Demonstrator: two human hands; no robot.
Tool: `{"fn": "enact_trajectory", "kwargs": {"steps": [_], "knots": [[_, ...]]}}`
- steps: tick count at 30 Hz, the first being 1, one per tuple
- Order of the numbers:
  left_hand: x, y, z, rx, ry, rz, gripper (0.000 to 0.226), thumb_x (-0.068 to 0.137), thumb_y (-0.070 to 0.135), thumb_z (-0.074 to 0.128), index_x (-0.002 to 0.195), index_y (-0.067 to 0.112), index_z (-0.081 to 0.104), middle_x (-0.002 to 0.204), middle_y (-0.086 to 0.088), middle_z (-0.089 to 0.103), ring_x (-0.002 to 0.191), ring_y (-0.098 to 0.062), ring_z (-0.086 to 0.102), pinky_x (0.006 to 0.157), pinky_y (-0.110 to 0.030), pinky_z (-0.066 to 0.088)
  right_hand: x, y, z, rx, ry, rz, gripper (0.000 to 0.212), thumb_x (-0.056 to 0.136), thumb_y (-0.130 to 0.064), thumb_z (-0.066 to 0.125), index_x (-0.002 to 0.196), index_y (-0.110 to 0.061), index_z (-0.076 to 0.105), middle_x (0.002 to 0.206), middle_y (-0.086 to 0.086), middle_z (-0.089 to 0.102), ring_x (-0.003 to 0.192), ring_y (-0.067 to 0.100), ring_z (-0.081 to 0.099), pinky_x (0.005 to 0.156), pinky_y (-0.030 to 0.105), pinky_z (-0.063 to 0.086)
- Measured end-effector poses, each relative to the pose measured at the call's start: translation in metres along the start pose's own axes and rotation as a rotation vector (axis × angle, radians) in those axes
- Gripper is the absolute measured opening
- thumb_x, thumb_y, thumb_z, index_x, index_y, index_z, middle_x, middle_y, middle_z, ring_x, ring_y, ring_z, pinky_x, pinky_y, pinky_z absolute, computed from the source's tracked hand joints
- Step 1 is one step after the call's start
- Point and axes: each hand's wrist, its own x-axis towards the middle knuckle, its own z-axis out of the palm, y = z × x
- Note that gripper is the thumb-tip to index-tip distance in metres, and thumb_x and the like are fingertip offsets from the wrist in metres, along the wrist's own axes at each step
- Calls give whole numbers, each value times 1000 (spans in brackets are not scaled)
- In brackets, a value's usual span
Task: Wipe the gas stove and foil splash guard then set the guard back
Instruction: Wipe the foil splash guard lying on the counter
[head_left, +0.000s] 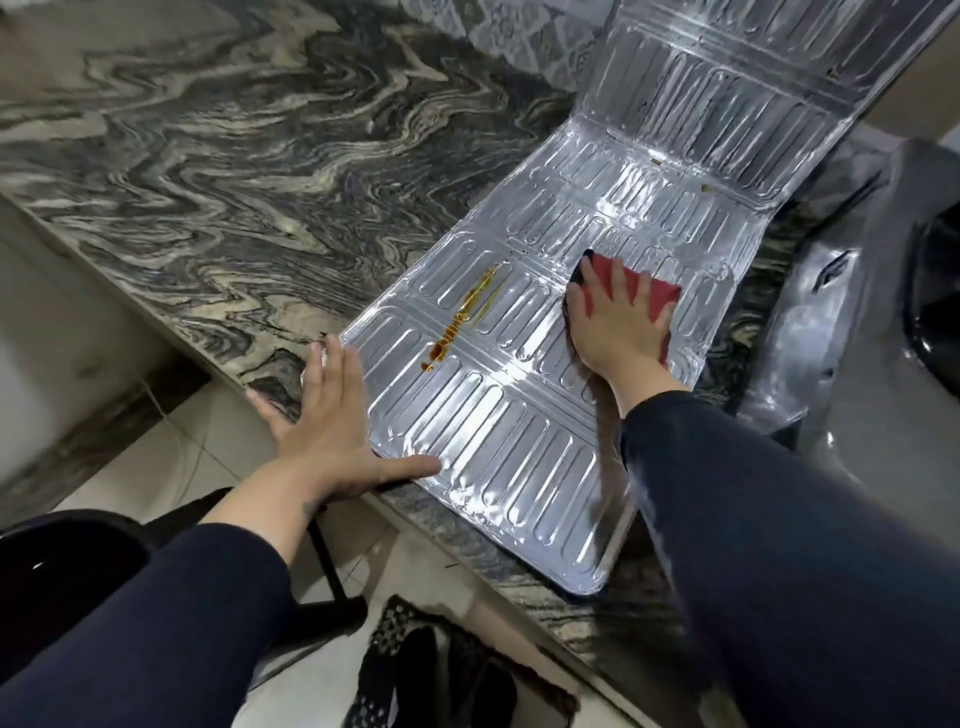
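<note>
Foil splash guard (519, 426) lies flat on the marble counter (208, 182), far panel folded up. Right hand (618, 317) pressed flat, fingers spread, on a red cloth (652, 291) over the guard's middle panel; pinning it, not gripping. Left hand (322, 415) open and flat, holding nothing, steadies the guard's near-left edge. Brown sauce streak (462, 322) sits left of the cloth, well apart, long axis running diagonally away from the person. Right hand is likely the one to sweep left. Stove (831, 322) is right of the cloth.

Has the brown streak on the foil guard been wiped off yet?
No, the brown streak still lies on the foil guard, left of the red cloth under the right hand.
</note>
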Motion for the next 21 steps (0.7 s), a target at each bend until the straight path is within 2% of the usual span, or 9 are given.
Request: {"fn": "enact_trajectory", "kwargs": {"steps": [4, 8, 11, 14, 17, 21], "knots": [[1, -1, 1, -7, 21, 6, 155, 34, 98, 44, 141, 17, -35, 144, 5, -49, 131, -13, -46, 100, -72, -19, -17, -8, 1, 4, -7, -79, 61, 94, -59, 10, 150, -37, -3, 161, -6, -2, 148, 26, -8, 116, 55, -9], [0, -1, 4, -35, 44, 26, 156, 35, 97, 47, 142, 17, -33, 146, 4, -46, 132, -13, -45, 101, -71, -20, -100, -19, 14, 58, -56, -382, 61, 95, -57, 10, 150, -34, -3, 160, -8, 8, 148, 16, -5, 119, 45, -7], [-1, -1, 6, -43, 51, 29, 157, 34, 96, 48, 142, 17, -34, 145, 4, -48, 133, -14, -44, 101, -71, -21, -138, -33, 18, 32, -179, -617, 62, 90, -62, 1, 149, -42, 5, 158, -19, 3, 147, 11, -9, 118, 44, -10], [0, -2, 6, -22, 73, 13, 152, 45, 88, 57, 142, 14, -33, 146, -1, -47, 134, -16, -43, 101, -72, -20, -137, -62, 28, 26, -241, -775, 54, 94, -56, 4, 146, -47, 14, 157, -22, 6, 147, 9, -9, 117, 47, -11], [2, -4, 8, -12, 101, -5, 148, 52, 80, 61, 141, 11, -34, 146, -2, -47, 135, -16, -42, 102, -73, -18, -119, -87, 35, -27, -204, -857, 52, 95, -52, 9, 146, -45, 16, 158, -20, 7, 147, 11, -8, 117, 49, -10], [1, -4, 10, -8, 80, 6, 151, 40, 95, 48, 140, 17, -36, 145, 0, -48, 132, -14, -46, 98, -70, -23, -82, -97, 36, -100, -124, -869, 54, 93, -55, 13, 146, -46, 16, 159, -18, 9, 148, 14, -3, 117, 51, -6]]}}
